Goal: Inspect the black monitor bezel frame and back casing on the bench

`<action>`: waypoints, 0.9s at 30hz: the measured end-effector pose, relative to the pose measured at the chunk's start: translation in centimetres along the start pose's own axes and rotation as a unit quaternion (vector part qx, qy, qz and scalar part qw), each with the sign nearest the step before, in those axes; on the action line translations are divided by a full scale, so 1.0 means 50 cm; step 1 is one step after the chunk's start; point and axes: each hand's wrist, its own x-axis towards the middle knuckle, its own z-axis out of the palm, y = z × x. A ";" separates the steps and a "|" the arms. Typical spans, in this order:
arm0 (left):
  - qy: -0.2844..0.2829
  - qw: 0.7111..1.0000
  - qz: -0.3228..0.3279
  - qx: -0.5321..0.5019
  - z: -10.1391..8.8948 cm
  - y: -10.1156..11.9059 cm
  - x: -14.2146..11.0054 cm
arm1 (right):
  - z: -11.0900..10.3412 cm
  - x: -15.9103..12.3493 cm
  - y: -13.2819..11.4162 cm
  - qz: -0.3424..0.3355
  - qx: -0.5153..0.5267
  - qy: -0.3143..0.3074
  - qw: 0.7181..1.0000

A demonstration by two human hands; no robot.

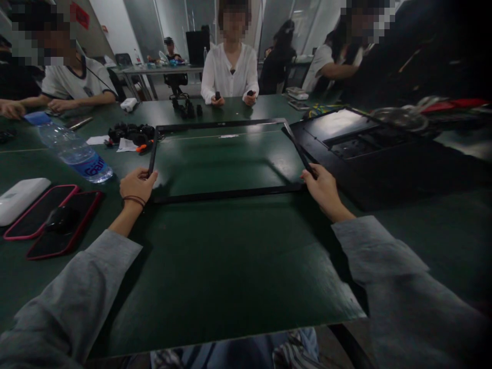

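A thin black rectangular frame, looking like a screen bezel, is held above the green table. My left hand is closed on its left side near the front corner, a dark bracelet around the wrist. On the opposite side my right hand grips the frame by its right edge. Through the frame's opening the green tabletop shows, with the frame's shadow on it. To the right of my right hand lies a dark open laptop-like casing, its inner parts partly visible.
At left stand a tilted water bottle, two red-edged phones with a black mouse-like object, and a white box. Black gear lies farther back. A person in white sits opposite; others sit around.
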 end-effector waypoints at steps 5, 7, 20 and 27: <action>-0.014 0.995 0.020 0.096 0.006 -0.009 0.012 | 0.005 0.002 0.012 -0.001 -0.065 0.009 0.998; -0.034 0.992 0.036 0.115 0.008 -0.013 0.016 | 0.007 0.004 0.021 0.002 -0.075 -0.009 0.997; -0.045 0.989 0.138 0.018 0.011 -0.023 0.002 | 0.004 -0.010 0.009 -0.039 -0.082 -0.013 0.996; -0.109 0.947 0.300 -0.032 -0.025 -0.008 -0.088 | -0.157 -0.023 0.038 0.001 -0.170 0.257 0.951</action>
